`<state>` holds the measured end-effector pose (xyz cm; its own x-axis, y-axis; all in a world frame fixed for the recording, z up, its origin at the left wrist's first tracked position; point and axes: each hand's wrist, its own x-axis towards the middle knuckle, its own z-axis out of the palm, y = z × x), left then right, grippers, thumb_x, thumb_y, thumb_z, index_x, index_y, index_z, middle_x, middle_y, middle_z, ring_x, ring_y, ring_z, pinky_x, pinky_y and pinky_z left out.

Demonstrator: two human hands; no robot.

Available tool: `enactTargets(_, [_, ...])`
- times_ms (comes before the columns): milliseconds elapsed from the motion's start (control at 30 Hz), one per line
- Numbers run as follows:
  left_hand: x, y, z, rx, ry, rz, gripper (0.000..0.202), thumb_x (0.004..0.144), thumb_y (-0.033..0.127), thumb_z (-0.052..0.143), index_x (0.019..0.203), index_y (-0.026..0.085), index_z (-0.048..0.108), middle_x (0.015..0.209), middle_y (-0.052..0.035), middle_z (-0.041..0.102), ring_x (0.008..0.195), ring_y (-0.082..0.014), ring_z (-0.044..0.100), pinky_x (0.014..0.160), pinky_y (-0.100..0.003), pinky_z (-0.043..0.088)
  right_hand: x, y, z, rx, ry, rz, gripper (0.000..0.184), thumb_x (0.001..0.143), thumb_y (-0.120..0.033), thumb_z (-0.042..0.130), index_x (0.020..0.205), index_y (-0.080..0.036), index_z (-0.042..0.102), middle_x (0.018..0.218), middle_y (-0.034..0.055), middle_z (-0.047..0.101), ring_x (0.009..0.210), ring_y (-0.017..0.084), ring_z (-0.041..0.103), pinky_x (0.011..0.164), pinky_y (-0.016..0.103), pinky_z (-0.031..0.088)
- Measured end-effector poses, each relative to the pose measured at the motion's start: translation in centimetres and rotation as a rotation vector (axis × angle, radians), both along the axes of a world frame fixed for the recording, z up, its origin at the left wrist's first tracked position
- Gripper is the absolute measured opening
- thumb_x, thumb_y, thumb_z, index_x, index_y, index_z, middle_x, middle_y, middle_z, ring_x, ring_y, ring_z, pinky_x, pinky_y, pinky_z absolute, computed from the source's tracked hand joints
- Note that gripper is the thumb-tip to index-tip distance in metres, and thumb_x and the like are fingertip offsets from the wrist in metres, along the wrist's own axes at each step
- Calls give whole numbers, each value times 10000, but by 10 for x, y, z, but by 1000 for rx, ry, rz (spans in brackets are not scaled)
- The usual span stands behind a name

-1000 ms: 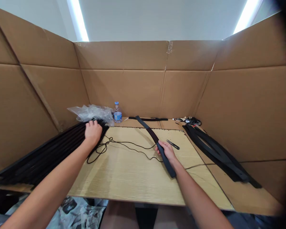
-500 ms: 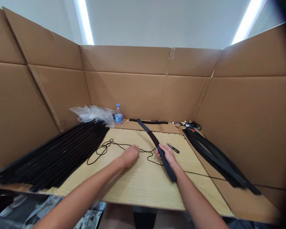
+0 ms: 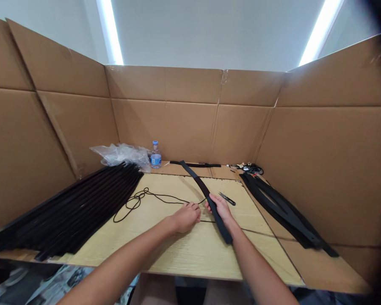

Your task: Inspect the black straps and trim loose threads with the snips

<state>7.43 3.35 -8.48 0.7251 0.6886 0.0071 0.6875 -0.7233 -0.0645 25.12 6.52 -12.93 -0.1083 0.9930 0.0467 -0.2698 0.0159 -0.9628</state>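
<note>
My right hand (image 3: 220,207) grips a long flat black strip (image 3: 202,186), which slants from the back of the board toward me. Its middle section looks darker than the rest. My left hand (image 3: 187,217) is closed just left of the strip, fingers curled on a thin dark cord (image 3: 165,196). The fingertips are partly hidden. From that hand the cord runs left to loose loops on the board and right to the strip. A pair of thread snips (image 3: 227,199) lies right of my right hand.
Many black strips (image 3: 82,207) lie side by side at left, below a clear plastic bag (image 3: 122,154) and a water bottle (image 3: 155,156). More black strips (image 3: 282,212) rest at right, near a tangle of dark cords (image 3: 253,168). Cardboard walls (image 3: 165,127) enclose the table.
My left hand has moved right along the cord, close to the strip, and now covers the cord's small bend there. My right hand keeps its hold on the strip.
</note>
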Motion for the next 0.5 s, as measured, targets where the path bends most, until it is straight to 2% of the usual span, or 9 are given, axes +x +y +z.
enactTargets(67, [-28,11,11,12,71,91,155,859,217,466,945,191,593,1036,-73,576,978,-204,502,864,-310,389,0,0,-1,3,5,-1,447,673,-552,646,637,-109,596,581,54,597,432,79,482,401,186,361])
enactTargets(167, [-96,32,48,100,173,408,251,798,42,402,896,96,626,983,-169,589,962,-257,513,858,-383,389,-1,1,-2,4,9,-2,447,675,-547,648,633,-104,602,574,58,595,430,79,478,397,184,362])
enactTargets(233, [-140,43,78,208,211,646,310,768,-10,347,913,23,619,986,-243,570,1028,-337,474,890,-513,344,-1,2,-2,1,11,-3,454,676,-548,648,626,-99,604,573,64,597,427,77,473,395,183,363])
enactTargets(300, [-168,50,101,299,222,832,331,751,-27,321,929,-51,598,1004,-314,533,1071,-423,427,871,-641,279,-1,3,-2,-6,19,-6,452,664,-549,655,635,-101,602,580,65,602,422,76,471,393,183,365])
enactTargets(367, [-172,54,108,333,209,882,334,759,-20,314,944,-82,585,1038,-343,505,1095,-440,403,874,-638,276,-1,3,-2,-16,26,-5,451,639,-550,673,648,-106,596,583,61,605,416,78,470,389,184,365])
enactTargets(400, [-165,54,105,328,194,859,330,771,-9,319,953,-70,587,1057,-332,501,1100,-420,406,889,-600,293,-1,3,-1,-20,28,-4,451,627,-549,681,653,-107,593,579,58,603,413,79,470,385,184,363])
enactTargets(433, [-151,53,97,306,173,806,320,785,8,332,961,-41,595,1069,-307,507,1092,-384,422,896,-540,322,-1,3,-1,-23,28,-4,451,620,-548,687,656,-109,592,575,55,601,413,80,471,384,184,363])
enactTargets(500, [-111,44,72,221,121,652,272,809,58,383,944,52,620,1018,-217,558,1012,-299,483,862,-420,381,-1,3,0,-22,26,-4,452,623,-548,686,649,-106,593,572,58,598,418,84,476,385,186,365])
